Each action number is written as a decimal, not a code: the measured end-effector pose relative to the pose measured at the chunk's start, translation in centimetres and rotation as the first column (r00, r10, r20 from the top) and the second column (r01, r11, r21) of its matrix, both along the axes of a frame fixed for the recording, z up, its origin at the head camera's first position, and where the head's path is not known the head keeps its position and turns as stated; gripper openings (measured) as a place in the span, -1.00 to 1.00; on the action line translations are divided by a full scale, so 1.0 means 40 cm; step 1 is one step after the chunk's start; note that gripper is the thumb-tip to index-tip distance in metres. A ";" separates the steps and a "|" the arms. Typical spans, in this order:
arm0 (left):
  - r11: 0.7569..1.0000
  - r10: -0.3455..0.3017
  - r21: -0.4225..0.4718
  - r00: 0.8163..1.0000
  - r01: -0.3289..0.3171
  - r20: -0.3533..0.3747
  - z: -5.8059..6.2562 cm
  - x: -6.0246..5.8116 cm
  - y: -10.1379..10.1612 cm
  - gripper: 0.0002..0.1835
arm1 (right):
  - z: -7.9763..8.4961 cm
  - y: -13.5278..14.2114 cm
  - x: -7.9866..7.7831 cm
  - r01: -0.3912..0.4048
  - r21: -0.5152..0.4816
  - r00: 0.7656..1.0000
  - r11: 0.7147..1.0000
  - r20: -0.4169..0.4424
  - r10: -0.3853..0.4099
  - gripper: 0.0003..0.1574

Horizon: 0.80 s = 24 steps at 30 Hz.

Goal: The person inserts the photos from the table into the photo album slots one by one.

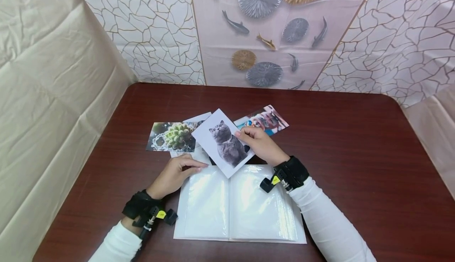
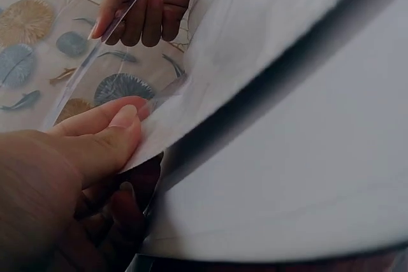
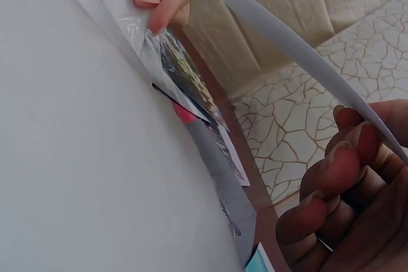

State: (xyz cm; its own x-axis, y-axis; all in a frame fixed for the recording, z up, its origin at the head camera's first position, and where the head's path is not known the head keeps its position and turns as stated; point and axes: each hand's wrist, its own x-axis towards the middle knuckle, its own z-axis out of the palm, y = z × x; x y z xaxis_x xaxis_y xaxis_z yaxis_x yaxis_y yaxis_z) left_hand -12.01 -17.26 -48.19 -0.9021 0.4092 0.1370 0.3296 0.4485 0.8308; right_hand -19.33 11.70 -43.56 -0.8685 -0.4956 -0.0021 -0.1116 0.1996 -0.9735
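An open photo album point(image 1: 263, 208) with clear plastic sleeves lies on the table. My left hand point(image 1: 174, 176) is at the top edge of its left page. In the left wrist view, the thumb and fingers pinch the top corner of a sleeve page point(image 2: 242, 55). My right hand point(image 1: 264, 145) holds a photo of a grey cat point(image 1: 225, 141) by its right edge, tilted above the top of the album. In the right wrist view this photo point(image 3: 287, 42) appears nearly edge-on, between the thumb and curled fingers.
Behind the album, a succulent photo point(image 1: 174, 137) lies at the left, overlapping other paper. A colourful photo point(image 1: 271, 120) lies behind the right hand. The dark reddish table point(image 1: 355, 167) meets a patterned cloth point(image 1: 156, 37) at the back and a cream cloth point(image 1: 53, 96) at the left.
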 end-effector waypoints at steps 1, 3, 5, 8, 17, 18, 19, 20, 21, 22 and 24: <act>1.000 0.000 -0.004 1.000 0.000 0.001 0.000 0.000 -0.001 -0.79 | 0.000 0.000 0.000 0.001 0.001 1.000 1.000 -0.001 -0.001 -0.42; 1.000 0.002 -0.007 1.000 -0.002 0.010 0.000 0.001 -0.002 -0.82 | -0.001 0.001 0.000 -0.001 0.002 1.000 1.000 -0.003 0.001 -0.42; 1.000 0.007 -0.014 1.000 -0.007 0.017 0.000 0.003 -0.003 -0.86 | -0.003 0.002 -0.001 -0.001 0.004 1.000 1.000 -0.007 0.001 -0.42; 0.999 0.022 -0.028 0.999 -0.021 0.035 0.001 0.004 -0.003 -0.91 | -0.004 0.003 -0.001 -0.003 0.002 1.000 1.000 -0.007 0.003 -0.41; 0.998 0.055 -0.040 0.994 -0.052 0.091 0.010 0.005 -0.006 -0.87 | 0.000 0.005 0.001 0.017 -0.001 1.000 1.000 0.020 -0.017 -0.43; 0.998 0.059 -0.038 0.994 -0.056 0.096 0.010 0.006 -0.008 -0.87 | 0.000 0.004 0.001 0.023 -0.004 1.000 1.000 0.016 -0.023 -0.45; 0.998 0.062 -0.037 0.993 -0.059 0.101 0.011 0.006 -0.009 -0.87 | -0.001 0.004 0.000 0.030 -0.007 1.000 1.000 0.011 -0.030 -0.47; 0.997 0.066 -0.039 0.992 -0.062 0.105 0.011 0.006 -0.010 -0.87 | -0.002 0.004 0.000 0.039 -0.008 0.999 0.999 0.003 -0.039 -0.49; 0.997 0.068 -0.039 0.992 -0.065 0.109 0.011 0.006 -0.011 -0.87 | -0.004 0.004 -0.001 0.048 -0.011 0.999 0.999 -0.006 -0.048 -0.52; 0.997 0.071 -0.040 0.991 -0.067 0.110 0.011 0.006 -0.011 -0.87 | -0.005 0.003 -0.002 0.058 -0.013 0.998 0.998 -0.016 -0.058 -0.56; 0.997 0.073 -0.048 0.992 -0.068 0.106 0.010 0.005 -0.012 -0.87 | -0.008 0.002 -0.003 0.073 -0.019 0.997 0.997 -0.023 -0.073 -0.61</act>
State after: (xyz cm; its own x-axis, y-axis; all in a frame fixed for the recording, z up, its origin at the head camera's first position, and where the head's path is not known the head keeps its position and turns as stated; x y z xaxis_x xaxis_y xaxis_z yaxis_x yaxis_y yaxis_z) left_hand -11.80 -17.74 -47.78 -0.9375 0.3474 0.0211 0.2057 0.5043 0.8387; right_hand -19.46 11.80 -43.87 -0.9021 -0.4306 0.0279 -0.1208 0.1900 -0.9743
